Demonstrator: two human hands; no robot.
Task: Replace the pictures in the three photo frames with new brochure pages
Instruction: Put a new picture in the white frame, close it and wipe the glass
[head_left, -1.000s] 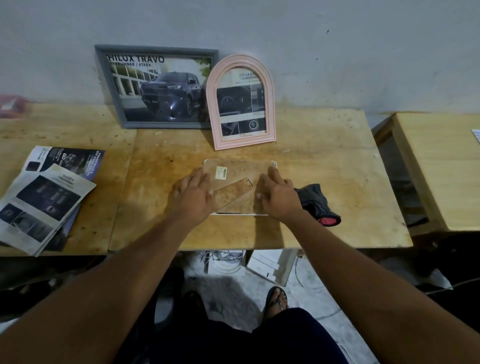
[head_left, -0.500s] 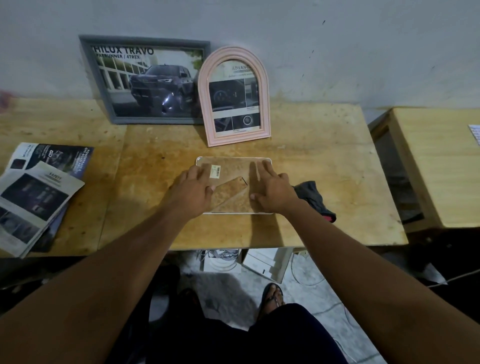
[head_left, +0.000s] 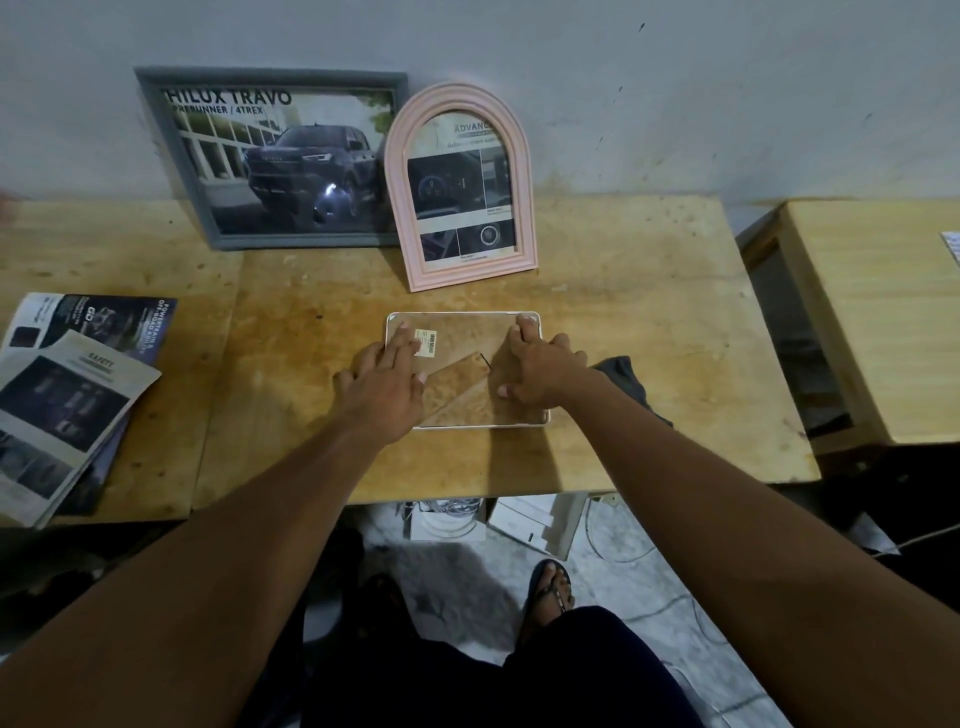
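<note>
A small white-edged photo frame lies face down on the wooden table, its brown backing board and folded stand facing up, a barcode sticker near its far left corner. My left hand lies flat on the frame's left side, fingers spread. My right hand presses on its right side, fingertips at the far right corner. A grey frame with a truck picture and a pink arched frame with a brochure page lean on the wall behind.
Brochure pages lie stacked at the table's left. A dark cloth lies just right of the face-down frame. A second wooden table stands to the right across a gap. Boxes and cables sit on the floor below.
My right hand has slid toward the frame's far right corner and my left hand toward the sticker. The frame stays flat on the table.
</note>
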